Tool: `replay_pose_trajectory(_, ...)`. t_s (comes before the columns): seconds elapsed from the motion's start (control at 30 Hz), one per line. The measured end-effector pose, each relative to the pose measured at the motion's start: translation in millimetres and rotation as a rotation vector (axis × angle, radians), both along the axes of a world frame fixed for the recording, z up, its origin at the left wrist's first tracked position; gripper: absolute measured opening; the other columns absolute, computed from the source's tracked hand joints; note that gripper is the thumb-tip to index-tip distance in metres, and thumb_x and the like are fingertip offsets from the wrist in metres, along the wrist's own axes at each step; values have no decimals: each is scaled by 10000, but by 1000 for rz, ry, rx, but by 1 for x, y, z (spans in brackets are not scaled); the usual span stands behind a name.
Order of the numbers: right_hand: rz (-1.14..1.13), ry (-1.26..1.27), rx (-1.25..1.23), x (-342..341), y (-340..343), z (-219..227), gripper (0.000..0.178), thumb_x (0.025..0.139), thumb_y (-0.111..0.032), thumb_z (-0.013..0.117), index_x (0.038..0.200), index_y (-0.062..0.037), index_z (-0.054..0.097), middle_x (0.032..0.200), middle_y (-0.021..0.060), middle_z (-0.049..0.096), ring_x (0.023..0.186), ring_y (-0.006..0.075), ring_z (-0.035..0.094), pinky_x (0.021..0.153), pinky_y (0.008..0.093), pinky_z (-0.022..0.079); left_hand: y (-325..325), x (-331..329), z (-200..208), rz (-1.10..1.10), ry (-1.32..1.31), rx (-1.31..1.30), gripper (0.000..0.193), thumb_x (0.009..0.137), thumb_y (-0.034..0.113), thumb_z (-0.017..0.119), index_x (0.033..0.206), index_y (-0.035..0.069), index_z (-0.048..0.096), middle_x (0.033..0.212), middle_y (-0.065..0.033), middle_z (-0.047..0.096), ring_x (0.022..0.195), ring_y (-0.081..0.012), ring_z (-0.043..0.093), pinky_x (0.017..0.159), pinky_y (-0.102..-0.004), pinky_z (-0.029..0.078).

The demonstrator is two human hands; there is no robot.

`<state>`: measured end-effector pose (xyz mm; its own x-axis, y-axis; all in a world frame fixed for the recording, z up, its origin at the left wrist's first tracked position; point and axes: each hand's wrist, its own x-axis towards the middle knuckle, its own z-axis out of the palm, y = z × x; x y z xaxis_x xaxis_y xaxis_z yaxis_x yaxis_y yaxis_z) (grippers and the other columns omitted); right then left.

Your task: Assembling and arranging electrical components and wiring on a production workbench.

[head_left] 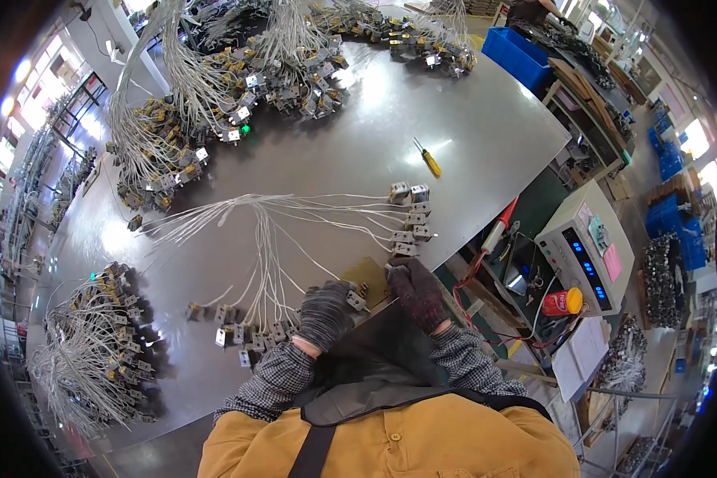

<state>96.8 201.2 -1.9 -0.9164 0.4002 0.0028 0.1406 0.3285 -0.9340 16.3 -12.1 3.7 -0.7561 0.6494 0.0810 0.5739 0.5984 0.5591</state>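
My left hand (324, 316), in a dark grey knit glove, is closed on a small silvery metal box-shaped part (357, 299) with a white wire. Beneath that part lies a flat yellowish-brown piece (365, 275) at the table's near edge. My right hand (419, 295), in a dark purplish glove, curls just right of it; the fingertips hide whatever they pinch. Beyond the right hand, several similar wired metal parts (405, 236) stand in a row. Another group of metal parts (255, 338) lies left of my left hand, its white wires (251, 207) running to one bundle.
Piles of wired metal parts cover the table's far left (287, 84) and near left (107, 342). A yellow-handled screwdriver (431, 162) lies on the metal table (319, 151). At right are a meter box with a blue display (585, 247), a red jar (562, 303) and a blue bin (518, 57).
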Motion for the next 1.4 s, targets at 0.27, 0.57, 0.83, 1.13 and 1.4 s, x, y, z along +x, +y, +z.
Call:
replay_pose_trajectory(0.27, 213, -110, -29, 27, -5, 6, 296, 1005, -254, 662, 1219, -52, 700, 1017, 147, 742, 925, 269, 737, 836, 399, 581, -3, 4, 15, -116, 171, -25, 509, 787, 395, 845, 1185, 96, 741, 968, -130, 751, 944, -345, 704, 883, -464, 509)
replay_pose_trajectory(0.57, 316, -69, 19, 43, -22, 11, 334, 928, -253, 732, 1210, -75, 725, 1102, 190, 735, 1061, 374, 707, 904, 452, 563, -2, -3, 11, -69, 121, 74, 442, 826, 353, 804, 1175, 85, 760, 937, -132, 751, 871, -340, 712, 814, -457, 534)
replay_pose_trajectory(0.83, 354, 205, 459, 35, -41, 14, 311, 946, -168, 730, 1230, -44, 704, 1116, 139, 733, 1035, 221, 711, 900, 367, 570, -6, -20, 5, -117, 16, -6, 434, 862, 406, 766, 1162, 92, 764, 941, -120, 759, 904, -331, 723, 868, -454, 514)
replay_pose_trajectory(1.13, 159, -204, -585, 52, -43, -18, 450, 965, -225, 725, 1322, 17, 596, 1105, 120, 704, 1014, 285, 682, 927, 393, 548, -3, -15, 10, -133, 96, 1, 447, 827, 414, 797, 1125, 83, 763, 935, -130, 749, 905, -337, 717, 847, -458, 519)
replay_pose_trajectory(1.4, 177, -216, -55, 52, -49, -3, 380, 1007, -275, 678, 1310, -66, 587, 1075, 207, 690, 936, 238, 714, 802, 401, 562, -4, -11, 10, -91, 81, -52, 446, 815, 448, 798, 1087, 95, 772, 951, -128, 755, 912, -325, 721, 856, -459, 508)
